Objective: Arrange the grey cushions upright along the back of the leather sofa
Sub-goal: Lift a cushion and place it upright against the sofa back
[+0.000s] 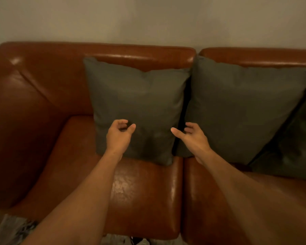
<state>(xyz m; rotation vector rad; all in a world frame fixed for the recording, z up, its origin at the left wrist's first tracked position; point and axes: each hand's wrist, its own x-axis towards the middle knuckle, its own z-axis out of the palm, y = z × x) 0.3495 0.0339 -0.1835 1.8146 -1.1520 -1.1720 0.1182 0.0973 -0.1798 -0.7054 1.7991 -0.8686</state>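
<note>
both hands are empty, fingers loosely curled and apart: the left hand in front of the lower face of the left grey cushion, the right hand at the gap between it and the middle grey cushion. both cushions stand upright against the back of the leather sofa. a third grey cushion leans at the right edge
</note>
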